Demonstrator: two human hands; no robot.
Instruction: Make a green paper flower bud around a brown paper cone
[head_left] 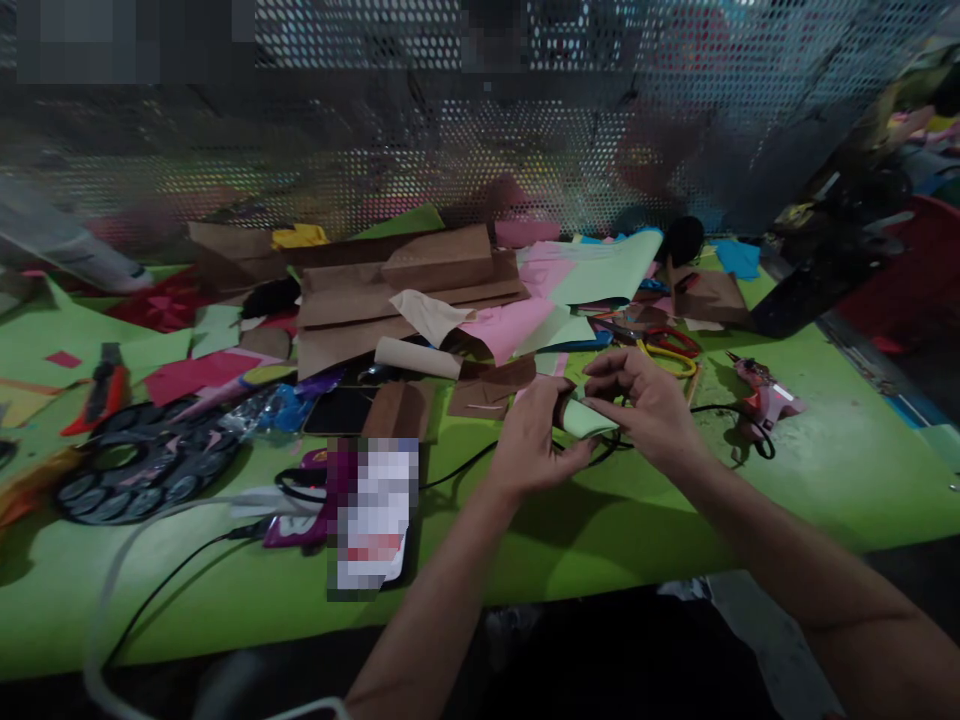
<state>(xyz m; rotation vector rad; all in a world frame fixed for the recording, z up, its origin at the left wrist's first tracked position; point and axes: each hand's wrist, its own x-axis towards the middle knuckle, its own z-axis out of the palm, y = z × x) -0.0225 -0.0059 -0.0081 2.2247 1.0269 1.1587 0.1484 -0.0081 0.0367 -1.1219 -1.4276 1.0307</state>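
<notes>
My left hand (536, 435) grips a small curled piece of light green paper (587, 419) from its left side. My right hand (649, 408) pinches the same piece from the right, with thumb and fingers at its upper edge. Both hands are just above the green table (840, 480). A black cord runs behind and below them. Scissors with yellow handles (688, 369) and a red-handled pair (673, 341) lie just beyond my right hand. Further right sits a pink tool with a pointed metal tip (769, 398).
Brown paper sheets (352, 300), pink sheets (514, 322) and a cardboard tube (418, 357) lie behind my hands. On the left are a black round tray (150, 500), an orange cutter (103, 390) and a phone (375, 520) with blurred screen. A perforated metal panel (420, 130) stands behind.
</notes>
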